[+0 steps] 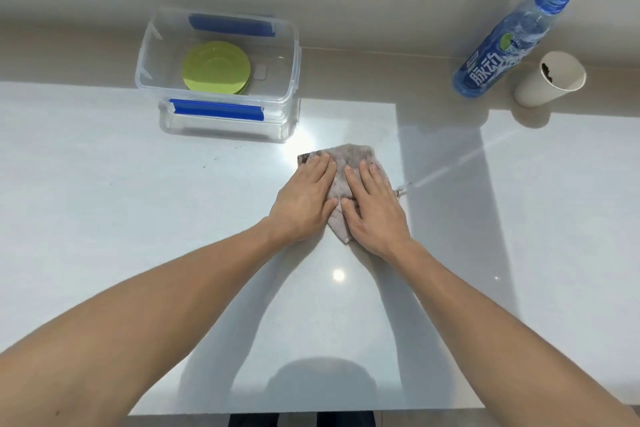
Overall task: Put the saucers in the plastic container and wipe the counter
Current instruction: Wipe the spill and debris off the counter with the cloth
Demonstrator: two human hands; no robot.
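Note:
A stack of green saucers (216,68) lies inside the clear plastic container (292,55) with blue clips at the back left of the white counter (138,236). A stained grey cloth (351,158) lies flat on the counter's middle. My left hand (304,201) and my right hand (375,208) press flat on the cloth side by side, fingers pointing away from me. Most of the cloth is hidden under my palms.
A blue drink bottle (498,55) and a beige paper cup (550,80) with dark residue inside stand at the back right. Small dark crumbs (216,159) dot the counter in front of the container. The counter's near edge runs along the bottom.

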